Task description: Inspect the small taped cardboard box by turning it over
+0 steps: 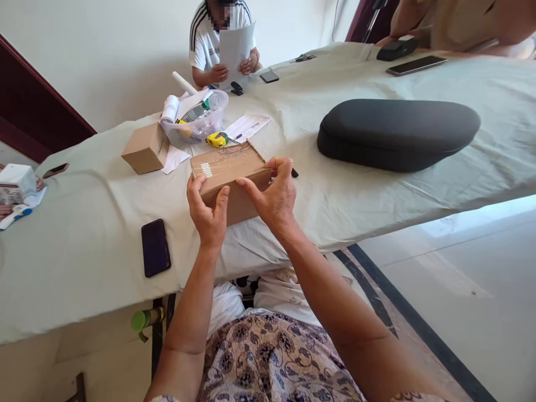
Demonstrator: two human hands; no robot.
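A taped brown cardboard box [228, 167] rests on the cloth-covered table [84, 251] in front of me. My left hand [208, 215] grips its near left corner, thumb on the front face. My right hand [274, 195] clasps the near right end, fingers curled over the top edge. Both hands are closed on the box. A small dark object [294, 173] peeks out just behind my right fingers.
A black phone [155, 247] lies left of my hands. A second cardboard box [146, 148], a clear tub of supplies [201, 116], a yellow tape measure [216, 139] and papers [247, 127] sit behind. A black cushion [396, 133] lies right. A person across holds a sheet [235, 47].
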